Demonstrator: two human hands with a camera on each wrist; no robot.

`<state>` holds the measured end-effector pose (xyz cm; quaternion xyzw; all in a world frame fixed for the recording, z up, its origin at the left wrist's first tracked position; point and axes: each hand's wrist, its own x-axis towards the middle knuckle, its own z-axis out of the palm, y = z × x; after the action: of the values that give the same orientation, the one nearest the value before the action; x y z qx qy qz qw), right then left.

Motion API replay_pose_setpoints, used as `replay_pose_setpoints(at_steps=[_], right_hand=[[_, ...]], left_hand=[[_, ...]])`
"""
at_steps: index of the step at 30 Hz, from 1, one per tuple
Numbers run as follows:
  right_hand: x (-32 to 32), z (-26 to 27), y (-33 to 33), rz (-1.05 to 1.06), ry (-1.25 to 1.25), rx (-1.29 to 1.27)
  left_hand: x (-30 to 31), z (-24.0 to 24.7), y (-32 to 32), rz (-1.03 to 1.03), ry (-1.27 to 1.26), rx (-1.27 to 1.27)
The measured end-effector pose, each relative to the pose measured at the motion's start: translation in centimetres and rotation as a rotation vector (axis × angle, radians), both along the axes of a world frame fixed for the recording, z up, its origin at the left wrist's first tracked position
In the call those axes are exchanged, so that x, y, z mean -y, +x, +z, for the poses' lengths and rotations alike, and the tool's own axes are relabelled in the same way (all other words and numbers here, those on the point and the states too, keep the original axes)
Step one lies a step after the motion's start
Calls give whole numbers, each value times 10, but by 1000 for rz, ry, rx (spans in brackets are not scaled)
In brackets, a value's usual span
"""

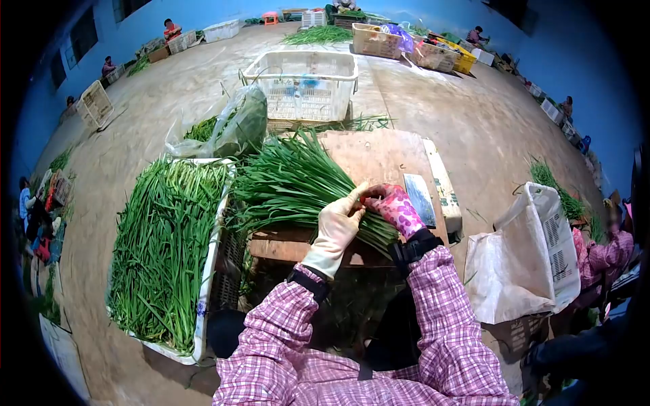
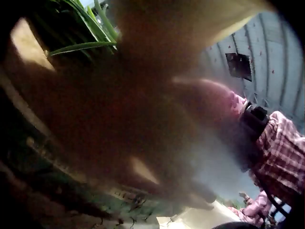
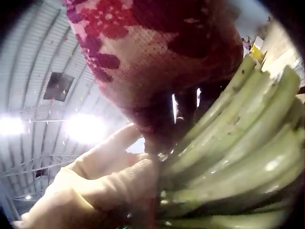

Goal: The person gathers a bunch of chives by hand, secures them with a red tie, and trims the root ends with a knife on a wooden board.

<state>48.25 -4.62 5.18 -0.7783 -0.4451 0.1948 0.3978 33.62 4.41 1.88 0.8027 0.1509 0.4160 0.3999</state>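
A large bunch of long green chives (image 1: 298,179) lies across a wooden board (image 1: 365,152), its pale stem ends (image 3: 228,162) toward the person. My left hand (image 1: 338,227), in a cream glove, and my right hand (image 1: 393,206), in a pink patterned glove, meet over the stems. Their fingertips come together at a thin red tie (image 3: 151,205) against the bunch, and both hands pinch there. The right glove partly hides the tie. Beside the right hand lies a broad metal blade (image 1: 420,199). The left wrist view is mostly dark and blurred.
Left of the board stands a white crate (image 1: 215,250) heaped with chives. A clear plastic bag (image 1: 245,122) of greens sits behind it, near a white basket (image 1: 301,74). On the right is a crate with a whitish sheet (image 1: 504,271). Other people sit along the walls.
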Motion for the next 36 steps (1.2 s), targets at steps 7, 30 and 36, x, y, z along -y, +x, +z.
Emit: replay_pose_setpoints(at_steps=[7,30,36], right_hand=[[-17,-19,-14,-200,26,180],[-4,-17,-10,-301,183,-383],[-9,-28,-21,-406,171,-294]], left_hand=[[1,-3,3,-18,-10,83],[-16,19,14,-323,-423,-81],[-22,13,10,-234,-243,-253]])
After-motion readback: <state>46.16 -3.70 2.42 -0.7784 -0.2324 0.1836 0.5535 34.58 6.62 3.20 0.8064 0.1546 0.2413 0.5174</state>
